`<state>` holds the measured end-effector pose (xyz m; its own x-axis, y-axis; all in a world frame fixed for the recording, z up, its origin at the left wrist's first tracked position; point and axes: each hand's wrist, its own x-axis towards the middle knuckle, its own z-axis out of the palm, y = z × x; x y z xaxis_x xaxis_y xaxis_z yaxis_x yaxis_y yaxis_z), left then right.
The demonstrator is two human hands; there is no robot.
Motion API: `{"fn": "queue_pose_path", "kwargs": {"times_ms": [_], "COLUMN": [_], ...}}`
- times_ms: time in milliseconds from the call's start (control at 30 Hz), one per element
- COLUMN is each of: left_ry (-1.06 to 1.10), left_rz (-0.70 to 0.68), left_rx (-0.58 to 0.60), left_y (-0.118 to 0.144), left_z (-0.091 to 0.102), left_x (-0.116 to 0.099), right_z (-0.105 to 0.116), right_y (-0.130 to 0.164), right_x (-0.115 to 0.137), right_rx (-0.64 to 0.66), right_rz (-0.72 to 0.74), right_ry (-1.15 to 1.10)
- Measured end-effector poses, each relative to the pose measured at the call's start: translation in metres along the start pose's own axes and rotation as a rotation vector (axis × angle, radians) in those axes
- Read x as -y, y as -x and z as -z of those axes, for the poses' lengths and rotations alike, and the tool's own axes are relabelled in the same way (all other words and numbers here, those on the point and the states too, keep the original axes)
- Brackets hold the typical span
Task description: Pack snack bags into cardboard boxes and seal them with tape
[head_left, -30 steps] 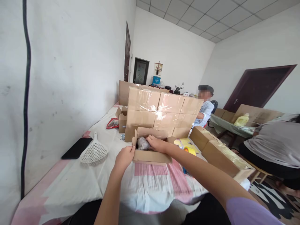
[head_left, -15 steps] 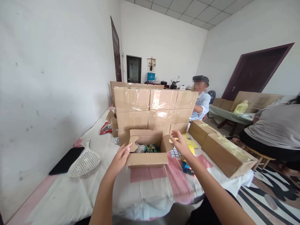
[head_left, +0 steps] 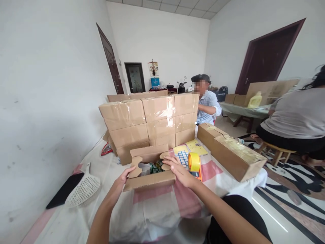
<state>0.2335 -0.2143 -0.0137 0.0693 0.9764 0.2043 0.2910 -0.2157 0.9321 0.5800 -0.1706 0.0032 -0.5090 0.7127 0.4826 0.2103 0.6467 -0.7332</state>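
Both hands flank small open brown cardboard box (head_left: 149,169) w/ packets inside: left hand (head_left: 123,178) flat on left flap, right hand (head_left: 179,170) loosely on right flap; yellow tape dispenser (head_left: 195,164) just right, taped carton stack (head_left: 152,120) behind

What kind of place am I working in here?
Likely a room used as a small packing workshop: stacked, taped brown cardboard boxes, a yellow tape roll on a dispenser, and both hands on an open cardboard box.
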Motion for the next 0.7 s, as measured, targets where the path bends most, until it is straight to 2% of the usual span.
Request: {"fn": "queue_pose_path", "kwargs": {"times_ms": [100, 133, 200, 300, 367, 500, 600, 700], "left_ry": [0.076, 0.061, 0.003, -0.08, -0.109, -0.063, 0.003, -0.173], "left_rz": [-0.13, -0.15, -0.147, -0.103, -0.07, 0.037, 0.117, 0.028], "left_rx": [0.123, 0.127, 0.016, -0.273, -0.374, -0.441, -0.441, -0.501], "left_y": [0.002, 0.003, 0.003, 0.002, 0.001, -0.004, -0.008, -0.01], "left_z": [-0.005, -0.009, -0.02, -0.043, -0.056, -0.068, -0.069, -0.073], "left_x": [0.013, 0.015, 0.014, 0.003, -0.006, -0.016, -0.017, -0.026], "right_z": [-0.002, -0.005, -0.009, -0.011, -0.01, -0.003, 0.003, 0.01], "right_y": [0.003, 0.001, -0.007, -0.023, -0.032, -0.04, -0.039, -0.036], "right_x": [-0.001, -0.002, -0.004, -0.008, -0.008, -0.003, -0.003, -0.007], "right_rx": [-0.126, -0.182, -0.284, -0.441, -0.514, -0.438, -0.385, -0.369], "right_rz": [-0.078, -0.115, -0.203, -0.301, -0.326, -0.313, -0.259, -0.147], "right_ry": [-0.069, -0.102, -0.19, -0.33, -0.45, -0.618, -0.559, -0.372]}}
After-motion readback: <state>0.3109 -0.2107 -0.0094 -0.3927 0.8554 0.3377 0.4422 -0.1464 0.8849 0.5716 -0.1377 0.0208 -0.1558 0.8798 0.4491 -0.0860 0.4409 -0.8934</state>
